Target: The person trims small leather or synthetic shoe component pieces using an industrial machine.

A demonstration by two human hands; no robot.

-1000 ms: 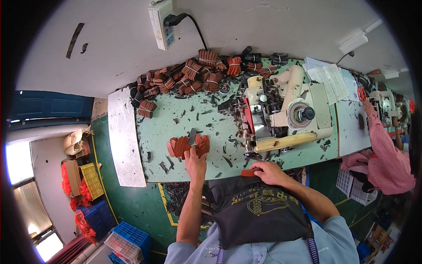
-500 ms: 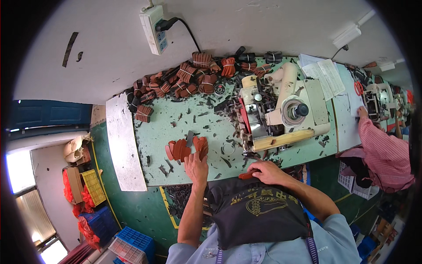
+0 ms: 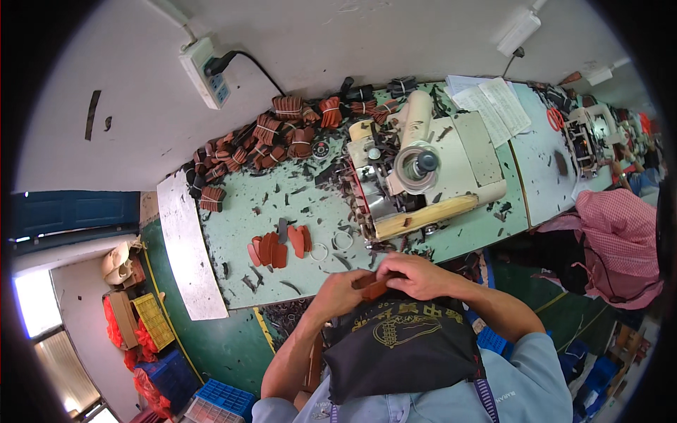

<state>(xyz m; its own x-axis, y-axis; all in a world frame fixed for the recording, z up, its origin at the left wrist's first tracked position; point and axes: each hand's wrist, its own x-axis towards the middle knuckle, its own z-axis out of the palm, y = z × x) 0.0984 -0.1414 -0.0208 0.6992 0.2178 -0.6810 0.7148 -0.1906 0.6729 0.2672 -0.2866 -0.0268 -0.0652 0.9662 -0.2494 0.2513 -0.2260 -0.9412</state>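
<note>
Both hands meet above the dark printed apron (image 3: 395, 335), close to the table's front edge. Between them is a small stack of reddish-brown leather pieces (image 3: 374, 289). My left hand (image 3: 340, 294) grips its left side, and my right hand (image 3: 417, 276) has its fingers closed on the right side. Exactly how many pieces they hold is hidden by the fingers. Left of the hands, loose leather pieces (image 3: 269, 250) lie fanned out on the table, with a smaller cluster beside them. Two pale rings (image 3: 319, 252) lie just right of these.
A cream machine (image 3: 481, 151) stands on the green table (image 3: 247, 190), right of centre. Tied leather bundles (image 3: 268, 130) line the wall among dark scraps. Papers (image 3: 504, 106) lie behind the machine. A person in a pink checked top (image 3: 613, 225) works at the right. Crates (image 3: 218, 398) stand lower left.
My left hand has left the loose pieces on the table and come back to my right hand. Both now hold leather pieces together. The view has shifted.
</note>
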